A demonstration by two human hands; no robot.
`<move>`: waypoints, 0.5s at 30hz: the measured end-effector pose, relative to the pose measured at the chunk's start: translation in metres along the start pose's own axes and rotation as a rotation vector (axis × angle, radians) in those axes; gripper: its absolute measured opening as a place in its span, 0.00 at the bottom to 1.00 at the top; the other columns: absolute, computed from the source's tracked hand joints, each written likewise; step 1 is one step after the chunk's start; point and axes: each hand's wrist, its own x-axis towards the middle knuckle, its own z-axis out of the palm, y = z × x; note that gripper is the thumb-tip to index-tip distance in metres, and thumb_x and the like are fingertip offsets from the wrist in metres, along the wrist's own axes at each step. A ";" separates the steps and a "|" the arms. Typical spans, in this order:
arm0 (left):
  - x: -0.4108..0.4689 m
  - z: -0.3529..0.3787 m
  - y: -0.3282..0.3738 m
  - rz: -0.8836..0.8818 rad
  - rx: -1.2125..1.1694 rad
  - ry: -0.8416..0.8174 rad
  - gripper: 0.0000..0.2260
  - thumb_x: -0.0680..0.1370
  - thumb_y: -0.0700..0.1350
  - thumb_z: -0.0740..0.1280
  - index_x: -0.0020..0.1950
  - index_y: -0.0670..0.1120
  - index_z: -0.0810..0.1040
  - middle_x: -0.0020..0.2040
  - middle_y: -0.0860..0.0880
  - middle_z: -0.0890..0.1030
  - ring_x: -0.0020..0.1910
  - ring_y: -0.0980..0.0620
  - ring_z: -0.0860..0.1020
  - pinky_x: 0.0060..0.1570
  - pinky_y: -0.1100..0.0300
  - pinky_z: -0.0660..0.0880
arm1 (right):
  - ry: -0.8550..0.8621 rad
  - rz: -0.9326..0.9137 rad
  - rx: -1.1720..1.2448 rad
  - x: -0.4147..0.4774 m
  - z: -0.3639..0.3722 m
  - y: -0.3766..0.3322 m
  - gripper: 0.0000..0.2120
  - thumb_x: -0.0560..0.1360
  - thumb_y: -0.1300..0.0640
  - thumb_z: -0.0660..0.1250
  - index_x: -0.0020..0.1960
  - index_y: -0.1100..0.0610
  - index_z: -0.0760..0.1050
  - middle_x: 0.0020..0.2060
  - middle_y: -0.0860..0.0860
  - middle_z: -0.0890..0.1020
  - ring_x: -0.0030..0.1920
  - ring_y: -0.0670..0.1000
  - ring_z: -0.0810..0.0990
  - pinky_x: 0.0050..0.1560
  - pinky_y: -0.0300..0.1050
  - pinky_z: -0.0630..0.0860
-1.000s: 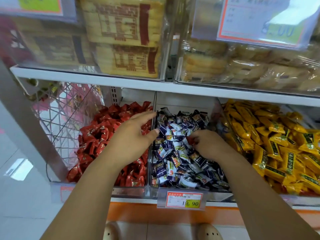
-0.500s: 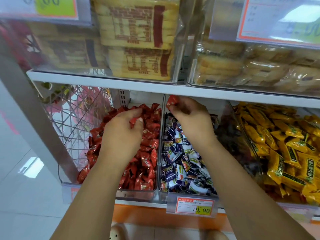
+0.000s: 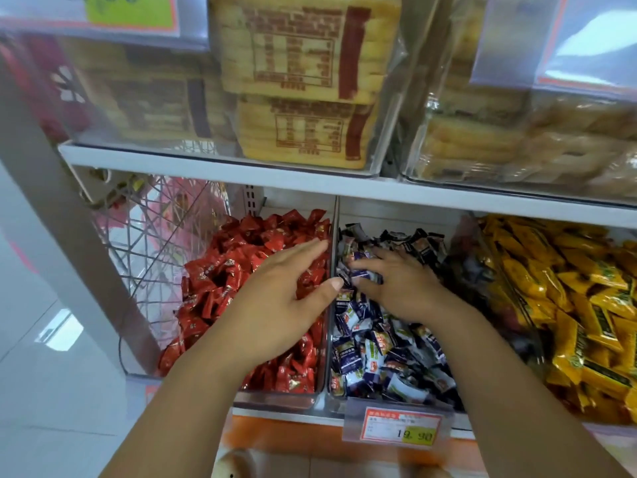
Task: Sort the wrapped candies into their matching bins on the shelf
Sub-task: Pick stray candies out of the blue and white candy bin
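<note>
A price tag (image 3: pixel 400 427) hangs at five o'clock. Past it, the left hand (image 3: pixel 282 298) lies flat with straight fingers on the red candies (image 3: pixel 220 288) at seven. The right hand (image 3: pixel 396 284) curls its fingers into the dark blue candies (image 3: pixel 379 350) at four, though I can't tell whether it grips any. Yellow candies (image 3: pixel 568 305) lie at three and biscuit packs (image 3: pixel 303 81) at twelve.

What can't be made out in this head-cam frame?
Right hand, head view: its fingers curl into the blue candies; the wrappers hide whether they pinch one.
Red candies under the left hand: covered by the palm.
Price tag: print above 19.90 is too small and blurred.
Green label: cut off by the top edge.
Yellow candies: their bin runs off the right edge.
</note>
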 end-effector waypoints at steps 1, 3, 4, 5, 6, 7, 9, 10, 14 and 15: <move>0.000 0.001 0.001 -0.008 0.008 -0.022 0.26 0.78 0.59 0.59 0.75 0.62 0.57 0.71 0.67 0.58 0.68 0.70 0.52 0.67 0.69 0.48 | -0.021 0.074 -0.061 -0.004 -0.007 0.005 0.17 0.78 0.38 0.56 0.67 0.32 0.66 0.77 0.45 0.53 0.77 0.58 0.47 0.73 0.64 0.48; 0.001 0.002 0.001 -0.025 -0.002 -0.025 0.26 0.78 0.59 0.59 0.75 0.62 0.56 0.73 0.66 0.57 0.68 0.70 0.51 0.68 0.68 0.46 | -0.084 0.176 -0.156 -0.012 -0.020 0.020 0.17 0.79 0.40 0.57 0.68 0.36 0.67 0.77 0.49 0.54 0.76 0.60 0.51 0.74 0.58 0.52; 0.001 0.002 0.002 -0.028 -0.011 -0.021 0.26 0.78 0.58 0.59 0.75 0.62 0.57 0.74 0.65 0.57 0.68 0.70 0.51 0.68 0.67 0.46 | -0.109 0.191 -0.149 -0.017 -0.025 0.026 0.18 0.79 0.43 0.58 0.69 0.39 0.68 0.76 0.51 0.56 0.75 0.60 0.55 0.73 0.52 0.55; 0.001 0.002 0.002 -0.031 -0.019 -0.021 0.25 0.78 0.58 0.60 0.75 0.61 0.58 0.74 0.65 0.57 0.68 0.69 0.51 0.68 0.67 0.46 | -0.104 0.183 -0.094 -0.022 -0.029 0.029 0.17 0.79 0.46 0.60 0.68 0.42 0.70 0.75 0.52 0.60 0.73 0.58 0.59 0.70 0.46 0.59; 0.001 0.002 0.003 -0.034 -0.024 -0.020 0.25 0.78 0.58 0.60 0.74 0.61 0.59 0.74 0.65 0.58 0.68 0.69 0.52 0.69 0.67 0.47 | -0.049 0.161 -0.003 -0.027 -0.032 0.030 0.16 0.80 0.50 0.62 0.67 0.45 0.73 0.73 0.52 0.64 0.70 0.54 0.66 0.65 0.40 0.64; 0.001 0.002 0.004 -0.036 -0.029 -0.018 0.24 0.78 0.58 0.61 0.74 0.61 0.60 0.73 0.64 0.59 0.68 0.69 0.52 0.69 0.66 0.48 | 0.053 0.142 0.094 -0.029 -0.034 0.030 0.14 0.80 0.53 0.62 0.64 0.48 0.76 0.70 0.51 0.70 0.63 0.51 0.73 0.57 0.35 0.68; 0.002 0.003 0.005 -0.039 -0.035 -0.014 0.24 0.78 0.58 0.61 0.74 0.61 0.61 0.73 0.64 0.60 0.67 0.70 0.53 0.69 0.66 0.49 | 0.294 0.113 0.177 -0.023 -0.035 0.026 0.12 0.80 0.59 0.60 0.59 0.52 0.79 0.60 0.51 0.79 0.39 0.42 0.77 0.36 0.27 0.69; 0.002 0.003 0.006 -0.043 -0.037 -0.011 0.24 0.78 0.57 0.61 0.74 0.61 0.62 0.73 0.64 0.60 0.67 0.70 0.53 0.69 0.66 0.50 | 0.359 0.094 0.181 -0.019 -0.033 0.022 0.12 0.81 0.60 0.59 0.59 0.53 0.79 0.57 0.51 0.81 0.34 0.40 0.73 0.32 0.25 0.67; 0.002 0.004 0.008 -0.067 -0.055 -0.004 0.24 0.78 0.57 0.62 0.73 0.61 0.62 0.73 0.65 0.61 0.65 0.70 0.54 0.67 0.67 0.51 | 0.196 -0.009 0.166 0.001 -0.004 0.005 0.16 0.78 0.54 0.65 0.65 0.54 0.75 0.64 0.53 0.76 0.61 0.52 0.74 0.60 0.40 0.70; 0.002 0.003 0.008 -0.075 -0.064 -0.001 0.24 0.78 0.56 0.63 0.73 0.61 0.63 0.72 0.65 0.61 0.65 0.70 0.54 0.67 0.68 0.51 | 0.132 -0.006 0.097 0.007 0.006 0.005 0.18 0.77 0.51 0.67 0.65 0.54 0.75 0.64 0.54 0.75 0.66 0.55 0.70 0.64 0.46 0.69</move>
